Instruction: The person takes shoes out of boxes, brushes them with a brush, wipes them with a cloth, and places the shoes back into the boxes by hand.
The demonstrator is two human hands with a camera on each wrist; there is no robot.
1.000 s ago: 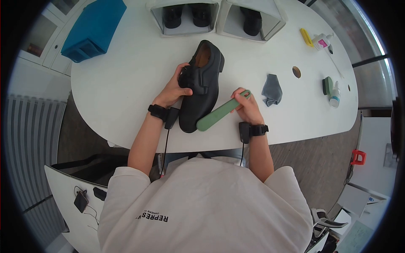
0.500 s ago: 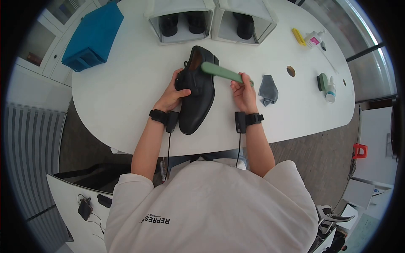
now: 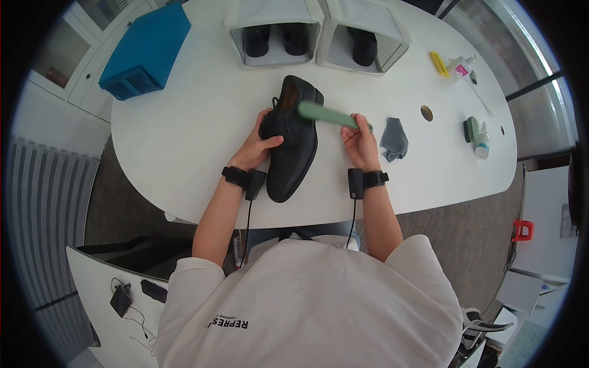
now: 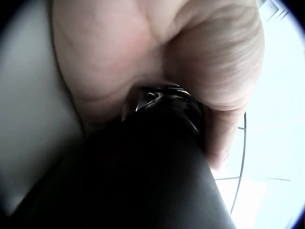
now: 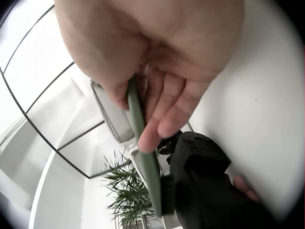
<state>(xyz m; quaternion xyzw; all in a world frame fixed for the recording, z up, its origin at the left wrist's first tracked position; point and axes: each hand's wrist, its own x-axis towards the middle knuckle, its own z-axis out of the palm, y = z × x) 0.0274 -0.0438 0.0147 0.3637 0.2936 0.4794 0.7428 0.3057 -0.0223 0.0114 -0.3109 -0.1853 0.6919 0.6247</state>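
Observation:
A black lace-up dress shoe (image 3: 291, 165) is on the white table, toe toward the person and heel away. My left hand (image 3: 259, 144) grips it around the laced middle, thumb across the top; in the left wrist view the palm bends over the dark shoe (image 4: 157, 167). My right hand (image 3: 361, 145) pinches the handle end of a green shoe brush (image 3: 331, 115). Its head overlaps the shoe's side near the opening in the head view. Dark bristles (image 5: 167, 193) face the shoe (image 5: 202, 186) in the right wrist view, close beside its heel part.
Right of the right hand lies a grey cloth (image 3: 394, 138). Farther right are another green brush (image 3: 470, 129), a white bottle (image 3: 483, 144), a pump bottle (image 3: 460, 67) and a yellow item (image 3: 438, 64). Two white boxes (image 3: 270, 13) with dark shoes and a blue case (image 3: 147, 52) stand at the back.
The brush has moved from the shoe's toe up along its side to near the opening, its head now pointing left. The left hand keeps its hold on the shoe.

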